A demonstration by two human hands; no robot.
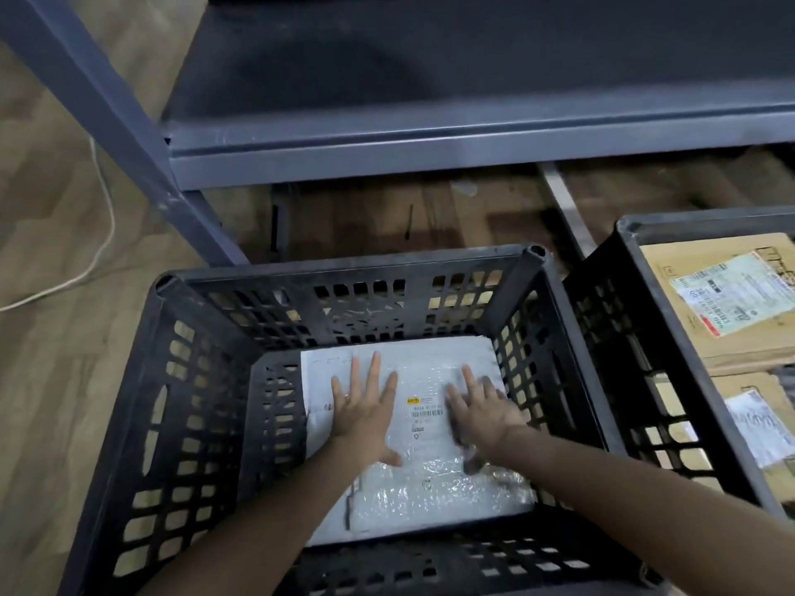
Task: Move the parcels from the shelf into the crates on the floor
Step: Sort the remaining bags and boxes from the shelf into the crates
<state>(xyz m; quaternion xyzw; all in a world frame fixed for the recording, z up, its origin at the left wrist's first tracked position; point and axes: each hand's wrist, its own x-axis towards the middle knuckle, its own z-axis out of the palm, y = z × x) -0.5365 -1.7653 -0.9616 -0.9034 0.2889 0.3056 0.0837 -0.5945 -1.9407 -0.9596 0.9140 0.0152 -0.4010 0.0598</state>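
I've both hands, left hand (pixel 363 412) and right hand (pixel 482 412), fingers flat, gripping nothing, pressing the bubble-wrap parcel (pixel 430 466) into the black crate (pixel 198 380) (placing step); next I'd fetch another from the shelf (pixel 430 152).

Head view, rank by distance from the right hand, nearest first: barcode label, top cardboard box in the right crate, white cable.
1. barcode label: on the bubble-wrap parcel, just left of the right hand.
2. cardboard box: in the right crate, off to the hand's right.
3. white cable: on the floor, far left, past the near crate.
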